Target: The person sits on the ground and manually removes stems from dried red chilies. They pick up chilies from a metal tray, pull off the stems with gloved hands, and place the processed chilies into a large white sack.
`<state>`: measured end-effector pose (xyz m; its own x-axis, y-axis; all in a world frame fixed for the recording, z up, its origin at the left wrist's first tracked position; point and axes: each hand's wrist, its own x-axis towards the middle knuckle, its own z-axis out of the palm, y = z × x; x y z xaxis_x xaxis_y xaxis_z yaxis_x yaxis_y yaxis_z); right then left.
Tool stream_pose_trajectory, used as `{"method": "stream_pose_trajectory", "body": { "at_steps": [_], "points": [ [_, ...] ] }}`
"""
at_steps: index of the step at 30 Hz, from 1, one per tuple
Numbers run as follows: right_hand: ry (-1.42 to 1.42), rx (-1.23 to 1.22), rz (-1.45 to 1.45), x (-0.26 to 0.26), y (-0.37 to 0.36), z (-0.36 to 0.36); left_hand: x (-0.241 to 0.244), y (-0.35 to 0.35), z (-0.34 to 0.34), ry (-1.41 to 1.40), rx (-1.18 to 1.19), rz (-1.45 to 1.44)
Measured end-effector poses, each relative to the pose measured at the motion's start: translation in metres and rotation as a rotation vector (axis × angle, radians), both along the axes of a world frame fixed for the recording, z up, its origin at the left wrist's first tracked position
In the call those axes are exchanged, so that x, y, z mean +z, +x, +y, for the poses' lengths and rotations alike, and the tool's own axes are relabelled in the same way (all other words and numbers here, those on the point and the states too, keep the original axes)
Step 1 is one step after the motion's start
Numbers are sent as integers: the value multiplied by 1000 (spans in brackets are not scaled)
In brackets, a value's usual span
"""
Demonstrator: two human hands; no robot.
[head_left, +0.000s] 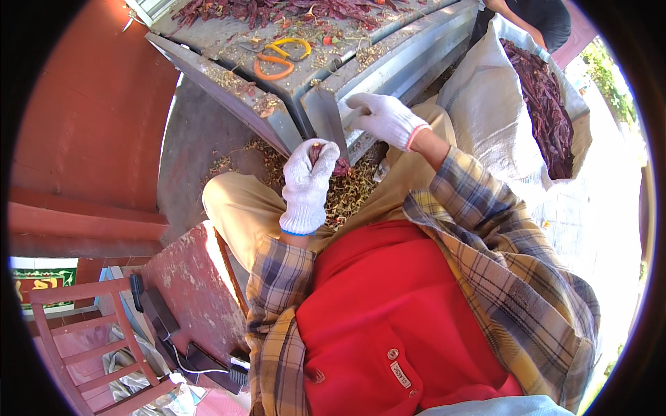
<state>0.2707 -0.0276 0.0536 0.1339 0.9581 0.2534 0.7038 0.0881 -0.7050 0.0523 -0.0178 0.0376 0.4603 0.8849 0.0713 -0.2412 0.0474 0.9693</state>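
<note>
My left hand (pixel 307 184), in a white knit glove with a blue-edged cuff, is closed around dried red chili peppers (pixel 341 167). Their dark wrinkled skin shows at the top of the fist and beside its right edge. To the right my right hand (pixel 387 119), gloved in white with a pink-edged cuff, hovers before the side of a metal-edged table (pixel 333 73). Its thumb and fingers are apart, and I see nothing held between them. On the tabletop lie orange-and-yellow-handled scissors (pixel 278 60), their blades partly hidden among scraps.
A heap of dried chilies (pixel 276 11) covers the table's far part. Stems and scraps (pixel 348 195) litter the ground between my knees. A white woven sack (pixel 484 109) of chilies stands at right, near another person (pixel 541 21). At lower left are a wooden chair (pixel 93 330) and a power adapter (pixel 208 364).
</note>
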Motion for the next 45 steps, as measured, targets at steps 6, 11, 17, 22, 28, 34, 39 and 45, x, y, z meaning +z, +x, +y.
{"method": "stream_pose_trajectory", "body": {
  "at_steps": [6, 11, 17, 22, 28, 34, 39, 45],
  "points": [
    [-174, -65, -162, 77, 44, 23, -24, -8, 0, -226, -175, -135],
    [168, -270, -340, 100, 106, 111, -44, -11, 11, -379, -282, -434],
    [-97, -419, -691, 88, 133, 193, -26, -21, 6, -458, -273, -453],
    [65, -211, -555, 117, 131, 204, -36, -32, 12, -466, -273, -500],
    [-200, -239, -601, 117, 110, 192, -35, -26, 11, -495, -302, -638],
    [-27, -273, -574, 102, 115, 189, -40, -31, 12, -575, -282, -651],
    [155, -192, -315, 157, 114, 182, -41, -31, 13, -677, -216, -693],
    [188, 43, -272, 138, 48, 111, -80, -27, 29, -183, -57, -397]
  ]
}}
